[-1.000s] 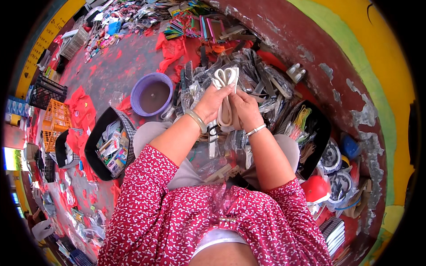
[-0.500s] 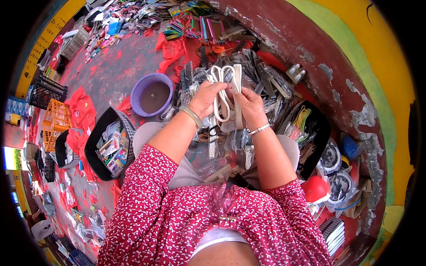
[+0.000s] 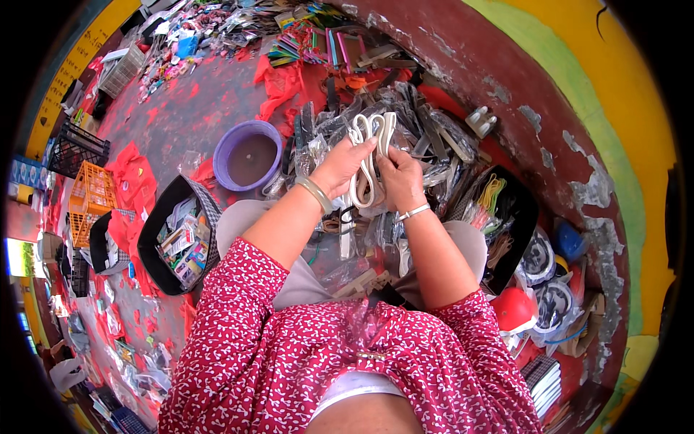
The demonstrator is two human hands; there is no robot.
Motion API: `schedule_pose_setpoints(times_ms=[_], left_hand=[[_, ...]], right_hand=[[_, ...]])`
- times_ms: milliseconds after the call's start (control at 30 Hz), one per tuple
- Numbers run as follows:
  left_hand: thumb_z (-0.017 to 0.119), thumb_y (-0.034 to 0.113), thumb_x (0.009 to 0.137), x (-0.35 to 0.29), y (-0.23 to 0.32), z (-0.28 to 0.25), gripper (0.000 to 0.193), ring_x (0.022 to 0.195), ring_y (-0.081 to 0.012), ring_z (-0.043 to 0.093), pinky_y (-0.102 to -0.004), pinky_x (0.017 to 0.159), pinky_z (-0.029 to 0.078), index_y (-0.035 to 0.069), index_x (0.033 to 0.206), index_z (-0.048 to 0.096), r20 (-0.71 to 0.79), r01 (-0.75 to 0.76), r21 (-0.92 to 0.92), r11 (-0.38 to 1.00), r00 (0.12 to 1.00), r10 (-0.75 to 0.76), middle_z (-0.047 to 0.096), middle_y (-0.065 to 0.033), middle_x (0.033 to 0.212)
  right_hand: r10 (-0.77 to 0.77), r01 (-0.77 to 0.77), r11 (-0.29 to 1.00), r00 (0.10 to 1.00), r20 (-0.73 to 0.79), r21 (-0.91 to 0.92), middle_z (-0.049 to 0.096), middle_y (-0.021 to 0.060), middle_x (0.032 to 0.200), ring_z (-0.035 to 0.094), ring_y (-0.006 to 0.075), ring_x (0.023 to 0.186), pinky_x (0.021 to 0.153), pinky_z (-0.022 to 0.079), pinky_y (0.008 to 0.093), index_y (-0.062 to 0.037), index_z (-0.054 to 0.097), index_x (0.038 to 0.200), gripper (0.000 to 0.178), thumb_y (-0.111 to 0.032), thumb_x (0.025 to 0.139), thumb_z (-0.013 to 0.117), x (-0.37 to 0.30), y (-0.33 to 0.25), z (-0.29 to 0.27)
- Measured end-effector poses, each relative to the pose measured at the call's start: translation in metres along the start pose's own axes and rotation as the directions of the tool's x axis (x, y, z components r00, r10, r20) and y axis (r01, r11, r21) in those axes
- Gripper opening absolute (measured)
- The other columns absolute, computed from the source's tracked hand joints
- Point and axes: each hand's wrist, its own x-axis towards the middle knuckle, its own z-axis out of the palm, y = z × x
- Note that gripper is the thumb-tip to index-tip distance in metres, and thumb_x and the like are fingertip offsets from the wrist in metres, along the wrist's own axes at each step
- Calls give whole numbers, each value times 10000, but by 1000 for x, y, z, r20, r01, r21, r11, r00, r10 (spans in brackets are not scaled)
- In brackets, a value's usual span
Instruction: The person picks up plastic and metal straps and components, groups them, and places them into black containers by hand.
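Before me I hold a long flat white strap [image 3: 389, 124], folded into several loops. My left hand [image 3: 343, 168] pinches the left loops between thumb and fingers. My right hand [image 3: 403, 181] is closed on the strap's right side, close beside the left hand. Loops stand up above both hands, and one hangs down between them. Under and beyond the hands lies a pile of dark and pale straps [image 3: 434, 134], many in clear plastic wrapping.
Left stand a purple basin [image 3: 225, 168] of murky water and a black checked box [image 3: 153, 249] of small packets. A dark box [image 3: 515, 249] with yellow cords sits right. A red ball-like object [image 3: 515, 309] lies near the peeling wall [image 3: 578, 170]. An orange crate [image 3: 90, 189] stands far left.
Both hands have drawn slightly closer together. The strap's loops have bunched up and tilted, with the right part brought in toward the left.
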Motion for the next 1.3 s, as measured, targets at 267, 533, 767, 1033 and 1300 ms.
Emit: schedule_pose_setpoints(times_ms=[267,533,767,1033,1300], left_hand=[[558,163,862,1,-1,-8,200,798,-160,600,-309,687,511,42,1020,540,-3,16,-51,999,1000,-16,600,-56,880],[548,181,870,4,-6,-13,270,858,-166,594,-330,769,489,46,1104,541,11,75,-150,986,997,-74,602,-63,970],[535,234,879,-2,-1,-5,345,914,-178,578,-345,818,475,55,1170,495,52,170,-207,963,985,-163,579,-72,1032],[506,194,892,1,3,0,234,912,-127,542,-298,783,452,63,1085,521,65,-10,64,998,998,6,567,-27,986],[575,287,853,3,-11,-3,352,923,-140,547,-303,839,433,-11,1039,558,15,-85,112,990,996,84,583,-65,995]], right_hand=[[-17,13,998,996,82,58,602,191,793,599,301,735,673,451,337,-27,589,1022,251,-166,821,528,-6,-12,3],[19,-28,998,985,170,53,608,75,905,544,105,810,716,445,240,24,528,1111,288,-81,843,517,-7,-22,0],[110,-149,964,978,179,220,613,157,969,598,213,868,752,460,307,-24,425,1237,448,-117,813,538,-7,-10,6],[-133,195,879,977,169,-435,599,94,901,531,115,801,720,439,270,-6,470,1154,313,-50,845,491,-3,-42,-21],[-51,79,991,968,245,-106,599,125,920,539,138,814,749,436,271,-11,435,1215,374,-60,850,500,-5,-18,-6]])
